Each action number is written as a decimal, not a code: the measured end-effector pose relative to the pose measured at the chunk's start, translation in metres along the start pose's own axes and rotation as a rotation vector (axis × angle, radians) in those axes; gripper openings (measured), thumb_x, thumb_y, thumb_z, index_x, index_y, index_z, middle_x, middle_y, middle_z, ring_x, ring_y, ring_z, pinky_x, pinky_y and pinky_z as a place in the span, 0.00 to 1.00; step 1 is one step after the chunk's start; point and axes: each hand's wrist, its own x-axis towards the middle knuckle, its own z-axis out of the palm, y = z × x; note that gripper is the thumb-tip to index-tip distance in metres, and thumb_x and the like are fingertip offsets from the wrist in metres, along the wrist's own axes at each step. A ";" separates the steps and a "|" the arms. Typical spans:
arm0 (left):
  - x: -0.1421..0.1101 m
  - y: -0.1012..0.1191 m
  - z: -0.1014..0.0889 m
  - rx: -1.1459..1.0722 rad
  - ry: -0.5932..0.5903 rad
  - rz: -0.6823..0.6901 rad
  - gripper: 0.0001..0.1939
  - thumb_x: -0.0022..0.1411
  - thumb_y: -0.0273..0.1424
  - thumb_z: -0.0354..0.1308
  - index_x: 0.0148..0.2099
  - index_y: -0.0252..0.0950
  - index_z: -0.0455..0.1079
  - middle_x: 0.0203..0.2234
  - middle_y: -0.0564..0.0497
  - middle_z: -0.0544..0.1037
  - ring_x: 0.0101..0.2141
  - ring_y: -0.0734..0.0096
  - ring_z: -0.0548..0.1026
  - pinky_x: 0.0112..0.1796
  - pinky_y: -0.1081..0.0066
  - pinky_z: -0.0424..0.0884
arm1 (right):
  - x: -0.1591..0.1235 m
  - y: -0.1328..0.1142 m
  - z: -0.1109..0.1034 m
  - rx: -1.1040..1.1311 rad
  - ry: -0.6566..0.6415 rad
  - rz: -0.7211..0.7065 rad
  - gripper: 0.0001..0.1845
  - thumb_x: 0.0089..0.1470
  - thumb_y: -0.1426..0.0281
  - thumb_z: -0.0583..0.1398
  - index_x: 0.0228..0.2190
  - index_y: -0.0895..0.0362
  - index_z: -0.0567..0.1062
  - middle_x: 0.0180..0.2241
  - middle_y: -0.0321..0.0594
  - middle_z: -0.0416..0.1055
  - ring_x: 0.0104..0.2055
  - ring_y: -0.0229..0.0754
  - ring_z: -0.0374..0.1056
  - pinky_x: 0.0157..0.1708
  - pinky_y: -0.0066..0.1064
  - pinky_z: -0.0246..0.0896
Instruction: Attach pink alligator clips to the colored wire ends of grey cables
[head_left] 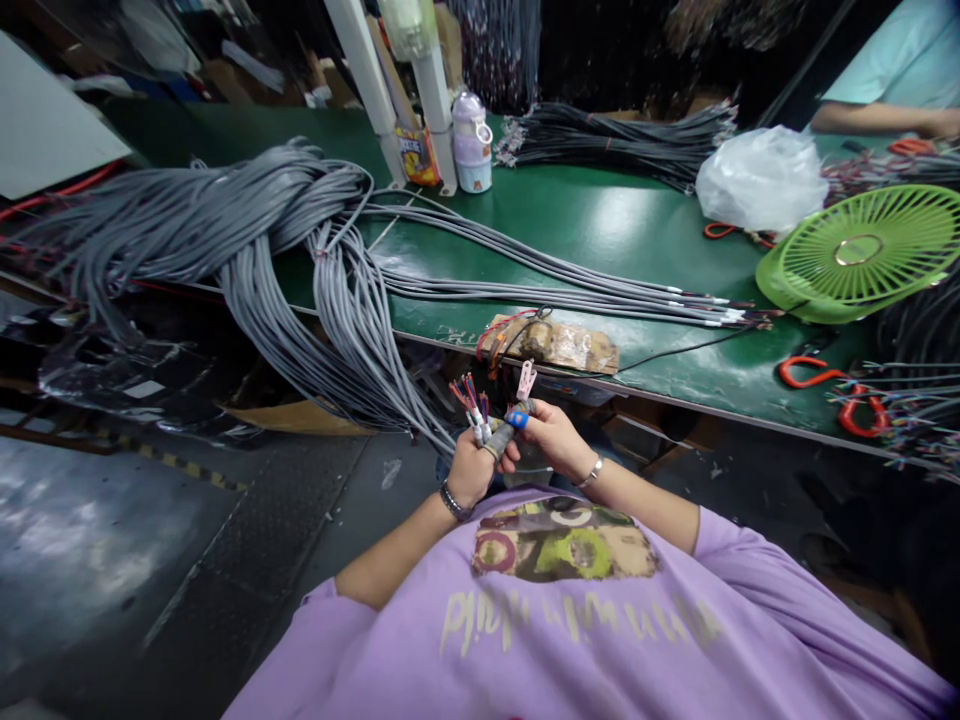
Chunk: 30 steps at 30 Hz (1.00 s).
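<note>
We're gripping the cable ends (480, 425) in our left hand (472, 468), lap-side of the bench (600, 225), right hand (553, 436) pinching in close. Grey cables (300, 210) are hogging the left, fan (859, 250) sitting right.

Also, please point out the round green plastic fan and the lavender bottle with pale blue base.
Round green plastic fan (859, 251): head view, centre hub.
Lavender bottle with pale blue base (473, 152): head view, middle body.
</note>
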 end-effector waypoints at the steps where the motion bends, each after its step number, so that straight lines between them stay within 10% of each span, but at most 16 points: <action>1: 0.000 0.000 0.000 -0.012 0.011 0.005 0.19 0.55 0.45 0.60 0.25 0.33 0.69 0.17 0.51 0.75 0.13 0.79 0.68 0.15 0.78 0.59 | 0.000 0.001 -0.001 0.009 -0.008 0.004 0.18 0.41 0.58 0.67 0.26 0.59 0.72 0.20 0.30 0.64 0.21 0.31 0.55 0.24 0.26 0.52; 30: 0.005 0.009 -0.006 -0.121 0.027 0.001 0.18 0.51 0.44 0.64 0.26 0.33 0.67 0.13 0.56 0.71 0.11 0.81 0.63 0.12 0.80 0.56 | 0.003 0.005 -0.020 0.223 -0.011 0.106 0.21 0.43 0.52 0.66 0.26 0.58 0.72 0.23 0.34 0.67 0.22 0.31 0.58 0.26 0.27 0.59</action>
